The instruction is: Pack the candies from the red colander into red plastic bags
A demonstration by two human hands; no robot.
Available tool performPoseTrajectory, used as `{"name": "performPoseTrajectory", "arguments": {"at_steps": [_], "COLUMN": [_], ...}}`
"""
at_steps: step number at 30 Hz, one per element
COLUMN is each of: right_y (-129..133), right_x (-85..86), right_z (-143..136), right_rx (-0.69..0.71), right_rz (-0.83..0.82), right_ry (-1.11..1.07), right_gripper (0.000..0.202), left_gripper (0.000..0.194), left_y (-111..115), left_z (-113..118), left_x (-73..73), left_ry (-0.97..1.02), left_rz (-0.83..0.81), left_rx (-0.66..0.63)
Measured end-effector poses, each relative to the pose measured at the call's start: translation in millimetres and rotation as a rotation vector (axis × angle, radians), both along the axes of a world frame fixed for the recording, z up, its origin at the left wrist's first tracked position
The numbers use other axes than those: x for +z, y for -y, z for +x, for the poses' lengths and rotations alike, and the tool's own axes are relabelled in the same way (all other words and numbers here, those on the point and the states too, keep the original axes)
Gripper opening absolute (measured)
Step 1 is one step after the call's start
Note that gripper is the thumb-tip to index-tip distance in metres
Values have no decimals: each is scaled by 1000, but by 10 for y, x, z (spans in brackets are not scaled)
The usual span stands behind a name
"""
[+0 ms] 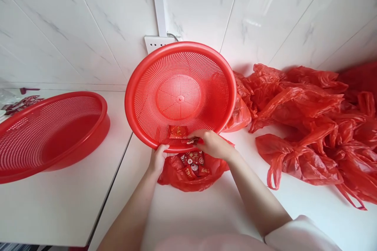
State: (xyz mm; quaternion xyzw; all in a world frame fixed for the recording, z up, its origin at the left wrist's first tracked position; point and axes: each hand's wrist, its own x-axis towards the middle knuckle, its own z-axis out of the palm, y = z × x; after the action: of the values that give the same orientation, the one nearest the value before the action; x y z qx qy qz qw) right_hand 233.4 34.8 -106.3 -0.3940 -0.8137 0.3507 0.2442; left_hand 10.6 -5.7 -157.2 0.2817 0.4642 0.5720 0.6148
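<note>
A red plastic mesh basket [181, 57] is tipped toward me above an open red plastic bag [176, 180]. My left hand [160, 159] grips the basket's lower rim, thumb on top and the other fingers hidden beneath. Inside the basket, my right hand [207, 143] is closed with its fingers curled on a small printed packet [191, 140], partly covered by them. Just left of those fingertips, a red packet with gold print [177, 131] lies on the basket's lower wall. Several red printed packets [194, 159] show in the bag's mouth, under the rim.
A second red mesh basket [100, 102] stands on the table at left. Several red plastic bags [297, 157], some knotted, are heaped at right. Behind the tipped basket, a power strip [153, 43] sits against the tiled wall. A dark seam [113, 184] separates two white tabletops.
</note>
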Motion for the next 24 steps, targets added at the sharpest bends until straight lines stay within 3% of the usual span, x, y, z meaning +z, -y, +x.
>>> {"name": "performPoseTrajectory", "arguments": {"at_steps": [3,8,24], "right_y": [-17,-31,-26], "right_x": [-4,36,17], "right_z": [-21,8,24], "right_rx": [-116,-96,-84], "right_rz": [-207,-453,-538], "right_ry": [-246,-473,-477], "right_gripper": [37,53,59], "left_gripper": [38,34,35], "left_y": [6,12,-2], "left_z": [21,26,-2], "left_x": [45,90,25], "left_ry": [26,55,93], "left_rz": [-12,-17,0], "left_rx": [-2,-6,23]}}
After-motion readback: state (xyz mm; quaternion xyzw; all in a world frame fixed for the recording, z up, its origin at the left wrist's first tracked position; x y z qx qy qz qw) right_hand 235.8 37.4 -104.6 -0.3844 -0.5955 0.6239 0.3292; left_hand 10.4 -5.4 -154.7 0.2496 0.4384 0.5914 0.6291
